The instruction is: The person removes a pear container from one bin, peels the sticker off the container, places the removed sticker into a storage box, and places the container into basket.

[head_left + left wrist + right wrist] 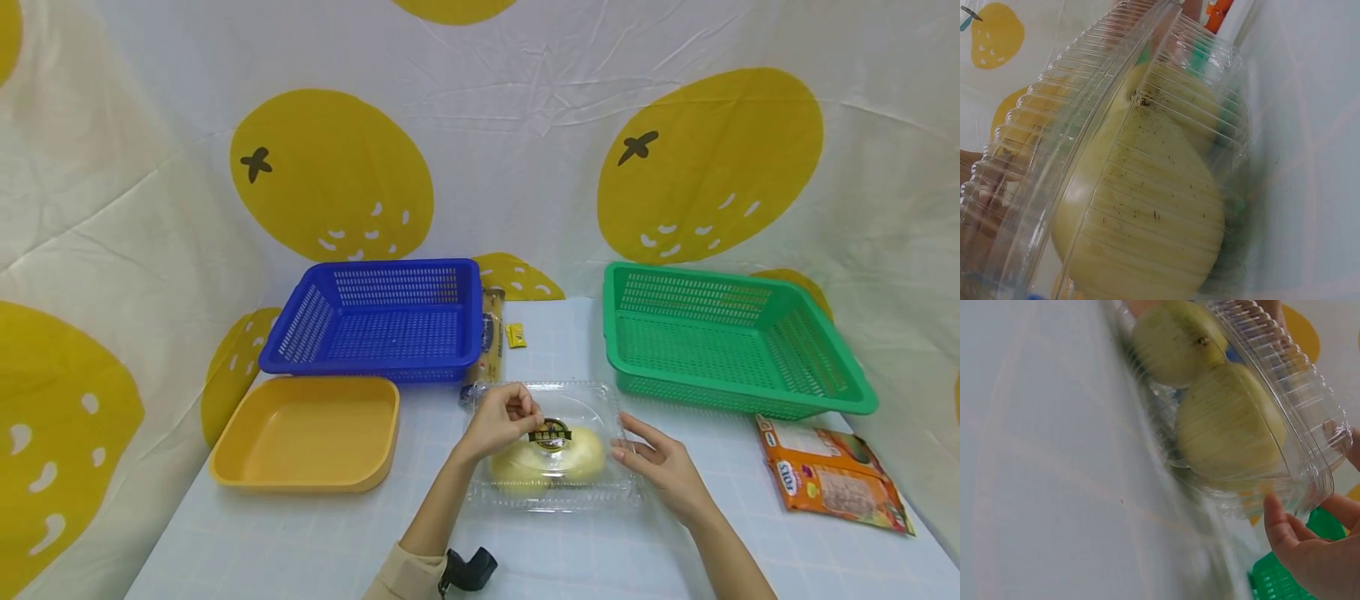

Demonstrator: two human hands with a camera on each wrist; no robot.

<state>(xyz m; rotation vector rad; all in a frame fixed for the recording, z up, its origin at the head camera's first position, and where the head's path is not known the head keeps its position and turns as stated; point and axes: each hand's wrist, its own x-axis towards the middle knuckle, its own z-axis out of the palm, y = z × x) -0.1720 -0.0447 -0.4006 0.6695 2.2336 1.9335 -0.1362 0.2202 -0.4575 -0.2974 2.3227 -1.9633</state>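
A clear plastic clamshell box (517, 492) with two pale yellow pears (1141, 200) inside lies on the table before me. Its lid carries a black and gold label (552, 434). My left hand (504, 423) is over the lid, its thumb and curled fingers pinching at the label's left end. At the box's right edge, my right hand (663, 467) grips the rim, thumb below and fingers above in the right wrist view. Dark specks dot the pears' skin in the left wrist view, where the lid partly blurs the left hand.
Behind stand a blue basket (401, 375) and a green basket (705, 392). A yellow tub (307, 486) is at left. Long packaged goods (491, 333) and a small yellow packet (516, 335) lie beside the blue basket. An orange snack bag (836, 479) lies at right.
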